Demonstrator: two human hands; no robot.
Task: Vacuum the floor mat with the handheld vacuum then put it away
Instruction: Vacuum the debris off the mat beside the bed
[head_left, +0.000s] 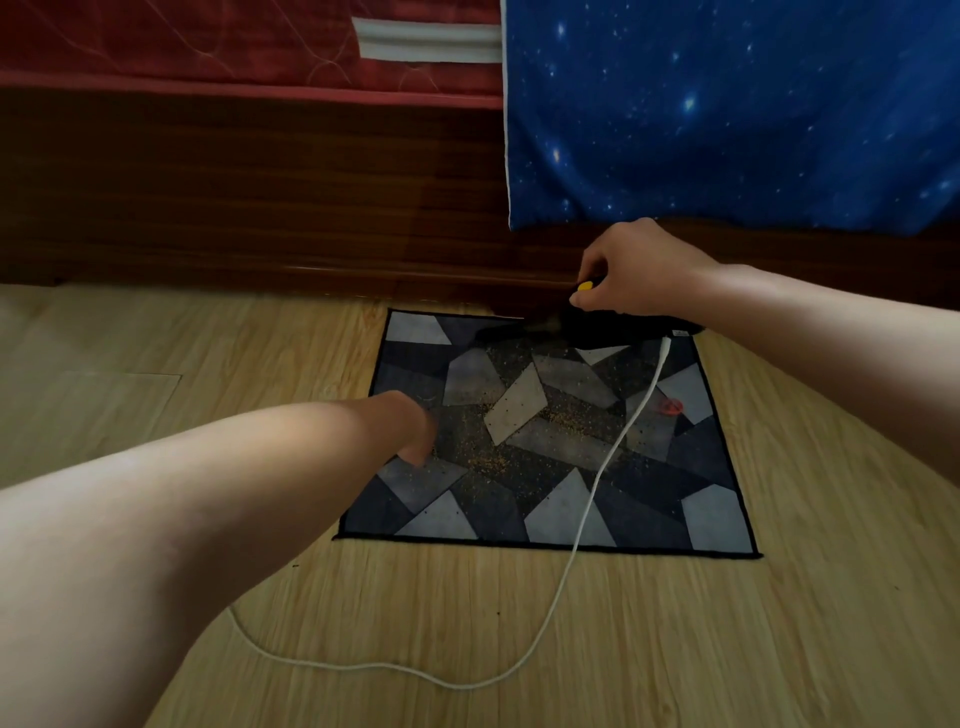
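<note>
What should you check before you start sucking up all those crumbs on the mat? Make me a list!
1. The right hand grips the vacuum: ok.
2. The vacuum sits on the mat, at its far edge: ok.
3. The left hand steadies the mat: ok, it rests on the mat's left side.
4. The white cable is out of the way: not ok, it lies across the mat.
5. The mat has nothing big on it to get sucked up: not ok, a small red thing lies on the right side.
6. The vacuum is switched on: cannot tell.
</note>
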